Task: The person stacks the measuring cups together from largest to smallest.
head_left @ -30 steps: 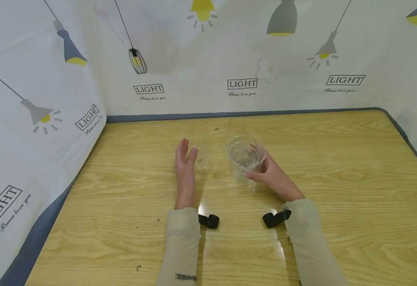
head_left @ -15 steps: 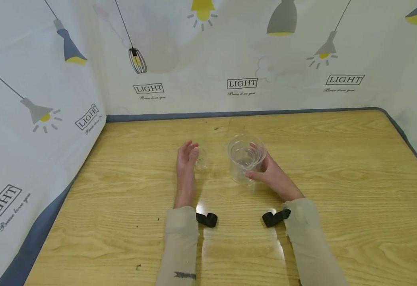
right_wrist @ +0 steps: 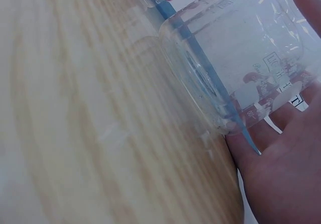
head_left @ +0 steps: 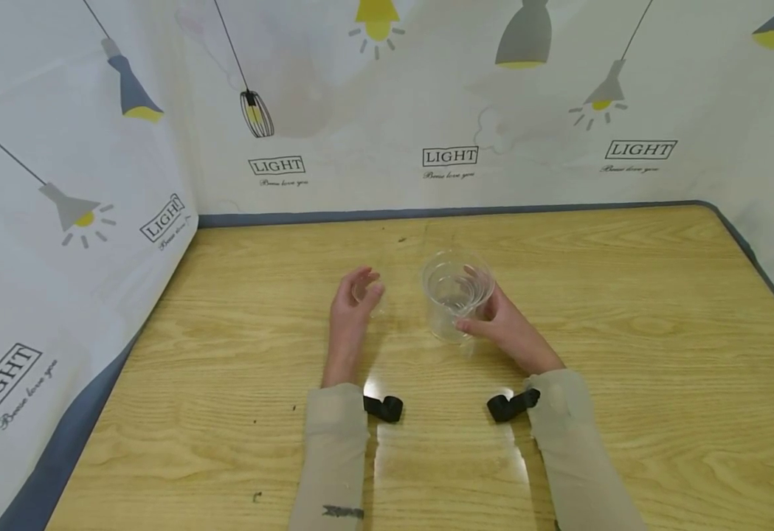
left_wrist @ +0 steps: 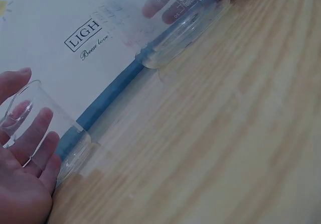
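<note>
On the left, my left hand (head_left: 350,313) curls round a small clear beaker (left_wrist: 74,156) that stands upright on the table. In the left wrist view its thumb is near the rim and the fingers wrap the far side, partly seen through the wall. My right hand (head_left: 513,328) grips a larger clear beaker (head_left: 445,299) from the right, thumb in front and fingers behind. White graduation marks show on the larger beaker (right_wrist: 230,53) in the right wrist view. Several rings appear inside it; I cannot tell whether another beaker is nested there. A narrow gap separates the two beakers.
The wooden table (head_left: 626,310) carries a few small dark marks. White printed cloth (head_left: 360,118) with lamp drawings borders it at the back and sides, with a blue-grey strip (head_left: 320,216) along the edge. A black wrist camera (head_left: 389,408) juts from the left sleeve.
My left hand goes from spread fingers beside the small beaker to fingers curled round it, shifting slightly right. The right hand and larger beaker stay put.
</note>
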Demonstrator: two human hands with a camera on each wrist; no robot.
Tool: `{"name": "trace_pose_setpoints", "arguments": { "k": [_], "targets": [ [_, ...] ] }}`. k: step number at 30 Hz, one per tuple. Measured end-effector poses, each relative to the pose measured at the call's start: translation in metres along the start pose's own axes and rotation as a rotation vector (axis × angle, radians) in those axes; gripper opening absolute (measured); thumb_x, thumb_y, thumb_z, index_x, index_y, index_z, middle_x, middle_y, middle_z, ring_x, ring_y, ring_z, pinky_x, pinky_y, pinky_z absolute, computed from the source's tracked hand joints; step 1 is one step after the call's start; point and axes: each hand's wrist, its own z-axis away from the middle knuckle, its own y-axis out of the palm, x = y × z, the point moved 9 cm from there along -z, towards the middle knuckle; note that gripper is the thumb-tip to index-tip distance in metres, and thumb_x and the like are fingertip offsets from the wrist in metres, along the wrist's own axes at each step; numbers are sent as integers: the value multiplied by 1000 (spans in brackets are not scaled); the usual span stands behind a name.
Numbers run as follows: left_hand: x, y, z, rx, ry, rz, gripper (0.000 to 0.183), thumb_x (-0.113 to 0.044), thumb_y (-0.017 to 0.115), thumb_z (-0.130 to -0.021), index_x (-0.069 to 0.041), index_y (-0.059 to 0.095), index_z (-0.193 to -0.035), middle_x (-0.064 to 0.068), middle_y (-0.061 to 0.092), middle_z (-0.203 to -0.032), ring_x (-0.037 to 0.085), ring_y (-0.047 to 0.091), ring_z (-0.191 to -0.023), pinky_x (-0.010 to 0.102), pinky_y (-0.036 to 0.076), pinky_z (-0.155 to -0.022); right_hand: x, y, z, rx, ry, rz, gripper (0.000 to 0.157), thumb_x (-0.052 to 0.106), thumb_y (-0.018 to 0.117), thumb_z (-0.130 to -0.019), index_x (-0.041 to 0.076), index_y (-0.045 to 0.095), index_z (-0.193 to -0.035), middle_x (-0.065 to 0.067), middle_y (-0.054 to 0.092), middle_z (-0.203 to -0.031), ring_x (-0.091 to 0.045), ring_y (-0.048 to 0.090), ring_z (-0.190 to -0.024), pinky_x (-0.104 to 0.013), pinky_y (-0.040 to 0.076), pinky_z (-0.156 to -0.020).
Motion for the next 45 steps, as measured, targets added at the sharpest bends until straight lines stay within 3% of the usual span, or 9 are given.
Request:
{"name": "trace_pose_setpoints", "arguments": {
  "k": [6, 12, 14, 17, 21, 29, 38, 45],
  "targets": [
    [13, -1, -6, 7, 0, -50, 55, -32, 64, -82, -11, 44, -128, 6, 53, -121, 16, 44, -116, 36, 37, -94, 0, 0, 0, -4, 11, 8, 82, 8, 64, -82, 20, 11, -143, -5, 22, -144, -20, 20, -132, -42, 14, -106],
    [3, 3, 0, 28, -30, -110, 49, -30, 63, -83, -21, 44, -127, 7, 52, -122, 20, 41, -119, 39, 35, -95, 1, 1, 1, -6, 14, 11, 82, 6, 63, -82, 21, 11, -143, -3, 23, -144, -20, 20, -131, -41, 14, -105],
    [-3, 5, 3, 35, -39, -118, 46, -27, 62, -85, -20, 44, -127, 9, 51, -123, 23, 39, -121, 40, 34, -95, 1, 1, 1, -4, 10, 5, 81, 5, 63, -82, 21, 11, -143, -3, 23, -144, -20, 20, -131, -41, 15, -105],
    [2, 5, 1, 29, -34, -133, 48, -28, 61, -85, -17, 44, -128, 7, 51, -123, 22, 41, -120, 39, 36, -94, -1, 0, 0, -4, 8, 3, 81, 5, 63, -82, 23, 11, -143, -1, 23, -144, -19, 20, -131, -42, 15, -105],
    [14, 2, -4, 10, -22, -152, 54, -35, 63, -83, -17, 43, -129, 2, 51, -123, 17, 42, -118, 38, 38, -92, -3, -1, 0, -6, 13, 14, 82, 9, 64, -82, 24, 11, -143, 0, 23, -144, -19, 19, -132, -42, 14, -105],
    [15, 0, -4, 2, -45, -293, 59, -48, 62, -78, -27, 43, -130, -7, 41, -126, 16, 35, -120, 43, 32, -95, -2, -1, 1, -9, 14, 18, 83, 8, 64, -82, 21, 10, -143, -1, 23, -144, -20, 19, -132, -42, 14, -105],
    [13, 8, -4, 169, -7, -224, 61, -32, 56, -88, -21, 26, -139, -4, 43, -129, 14, 32, -124, 40, 31, -97, -1, -1, 2, -11, 17, 17, 83, 8, 64, -82, 20, 10, -143, -3, 23, -144, -22, 20, -131, -43, 16, -105],
    [-2, 10, 2, 279, 19, -136, 62, -14, 52, -90, -16, 19, -141, 6, 38, -135, 20, 31, -126, 44, 26, -100, -1, -1, 1, -7, 18, 9, 82, 7, 64, -82, 22, 11, -143, -2, 23, -144, -21, 20, -131, -42, 16, -105]
  ]
}}
